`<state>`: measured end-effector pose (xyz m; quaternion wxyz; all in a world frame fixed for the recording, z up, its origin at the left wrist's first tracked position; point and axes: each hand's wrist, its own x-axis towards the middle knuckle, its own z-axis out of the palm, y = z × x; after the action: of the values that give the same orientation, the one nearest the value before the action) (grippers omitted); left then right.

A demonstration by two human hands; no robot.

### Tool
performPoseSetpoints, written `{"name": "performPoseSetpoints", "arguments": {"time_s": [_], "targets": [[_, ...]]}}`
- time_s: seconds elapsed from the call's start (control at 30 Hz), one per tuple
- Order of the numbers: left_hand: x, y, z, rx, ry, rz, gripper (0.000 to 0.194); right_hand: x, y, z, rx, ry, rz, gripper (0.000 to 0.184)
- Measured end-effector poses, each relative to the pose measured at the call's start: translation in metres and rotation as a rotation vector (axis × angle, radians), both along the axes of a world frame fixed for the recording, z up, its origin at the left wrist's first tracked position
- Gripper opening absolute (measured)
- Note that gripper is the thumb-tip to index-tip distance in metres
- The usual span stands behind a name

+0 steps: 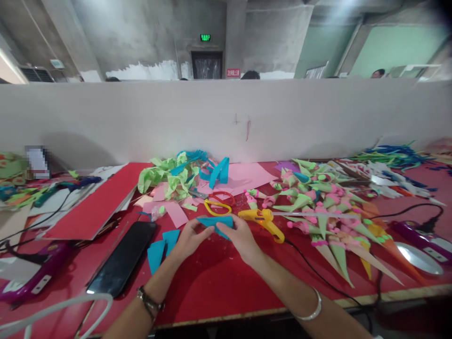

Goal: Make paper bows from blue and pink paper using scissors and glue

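Observation:
Between both hands is a blue piece of paper (212,221), held by its two ends above the red table. My left hand (192,239) pinches its left side, with the thumb on the near face. On the other side, my right hand (243,240) grips the paper with thumb and fingers, partly hiding it. Just beyond the right hand lies a yellow hot glue gun (263,221) with a clear glue stick in its back. Scissors with a yellow and a red handle (219,205) rest behind the paper. More blue paper pieces (162,247) lie beside my left forearm.
At right, many small paper cones (325,212) are heaped. A black phone (123,256) lies at left, near a red sheet (95,202) and a purple power strip (42,273). Crumpled green paper (169,176) sits at the back, before a white partition (176,117). The glue gun's cord (318,273) trails right.

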<state>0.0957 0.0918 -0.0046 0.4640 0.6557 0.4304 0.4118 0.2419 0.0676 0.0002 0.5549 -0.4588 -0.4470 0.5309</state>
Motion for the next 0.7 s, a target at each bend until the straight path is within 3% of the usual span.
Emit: {"name": "performPoseSetpoints", "arguments": {"time_s": [0.2,0.37,0.7], "targets": [[-0.0014,-0.0004,0.0049,0.043,0.049,0.059,0.02,0.0021,0.0065,-0.0049,0.018,0.061,0.056,0.024],[-0.0063,0.0043,0.0025,0.102,-0.052,0.045,0.022,0.0011,0.0066,-0.0078,0.046,0.047,0.14,0.031],[-0.0069,0.005,-0.0032,0.063,-0.031,-0.093,0.027,0.0027,0.0006,-0.0039,0.123,-0.143,0.337,0.024]]}}
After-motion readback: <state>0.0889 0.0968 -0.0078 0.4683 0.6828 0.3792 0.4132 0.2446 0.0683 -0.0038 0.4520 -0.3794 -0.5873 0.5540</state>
